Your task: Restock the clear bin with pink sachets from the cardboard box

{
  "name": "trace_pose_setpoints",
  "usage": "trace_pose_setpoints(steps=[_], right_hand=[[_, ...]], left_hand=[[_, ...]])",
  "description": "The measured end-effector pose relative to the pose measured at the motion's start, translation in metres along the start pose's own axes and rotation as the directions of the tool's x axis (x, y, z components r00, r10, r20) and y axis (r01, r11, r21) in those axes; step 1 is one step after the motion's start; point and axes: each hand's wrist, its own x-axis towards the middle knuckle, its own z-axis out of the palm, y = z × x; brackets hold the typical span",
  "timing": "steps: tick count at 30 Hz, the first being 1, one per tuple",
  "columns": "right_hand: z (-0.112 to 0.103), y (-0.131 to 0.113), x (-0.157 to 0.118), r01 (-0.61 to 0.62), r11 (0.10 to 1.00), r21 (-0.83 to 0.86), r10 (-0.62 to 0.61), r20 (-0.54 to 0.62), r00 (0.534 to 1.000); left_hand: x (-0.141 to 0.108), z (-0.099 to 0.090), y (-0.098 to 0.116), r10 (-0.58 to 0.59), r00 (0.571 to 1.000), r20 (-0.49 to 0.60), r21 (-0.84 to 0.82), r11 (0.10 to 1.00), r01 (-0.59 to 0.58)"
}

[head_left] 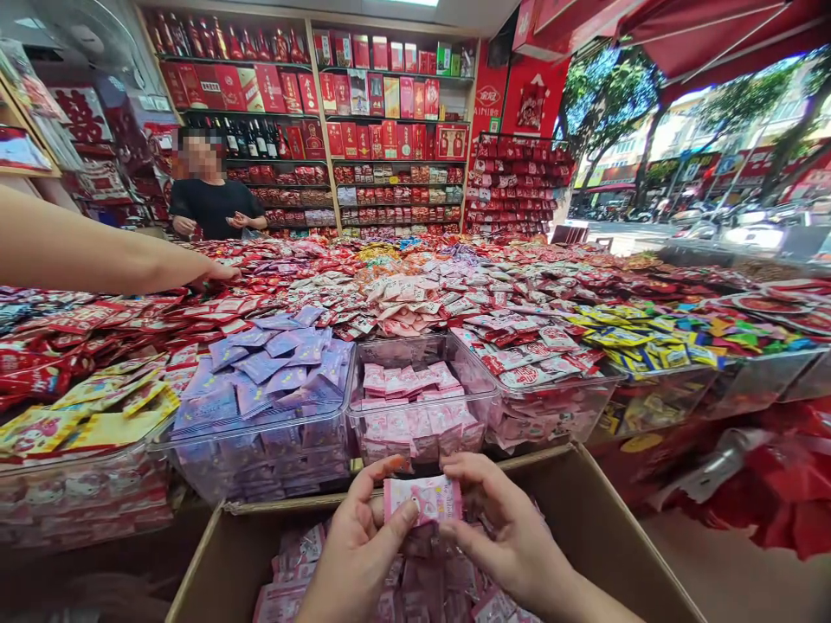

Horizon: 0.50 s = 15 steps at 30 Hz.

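Observation:
Low in the view, my left hand (363,536) pinches a small pink-and-white candy packet (423,500), its thumb lying across the front. My right hand (497,519) is closed about the packet's right end, thumb below and fingers above. Whether more packets sit behind this one is hard to see. Both hands are over an open cardboard box (627,528) holding many similar pink packets (286,597), partly hidden by my hands. Just beyond the box stands a clear plastic bin (370,350), part filled with neat rows of pink packets (415,420).
Left of it is a bin heaped with purple packets (279,372); right, one of red-and-white packets (532,355). Yellow packets (636,337) lie farther right. Another person's arm (97,242) reaches in from the left. A person (211,195) stands behind the display, before stocked shelves (389,78).

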Motion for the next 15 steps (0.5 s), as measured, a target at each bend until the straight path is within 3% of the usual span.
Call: trace_pose_setpoints(steps=[3,5,11,15], right_hand=[[0.002,0.0,0.003,-0.265,0.887,0.377,0.268,0.046,0.962],[0.001,-0.001,0.005,-0.333,0.819,0.468,0.333,0.085,0.939],[0.001,0.001,0.003,-0.374,0.774,0.511,0.387,0.087,0.918],[0.006,0.001,-0.001,-0.307,0.79,0.53,0.349,0.022,0.937]], left_hand=[[0.001,-0.001,0.001,-0.006,1.0,-0.025,0.037,0.999,0.007],[0.002,-0.003,-0.001,-0.014,1.0,-0.027,0.068,0.998,0.016],[0.005,-0.004,-0.009,-0.011,0.998,-0.066,-0.01,1.0,0.011],[0.002,0.001,-0.012,-0.01,0.996,-0.09,-0.072,0.997,0.004]])
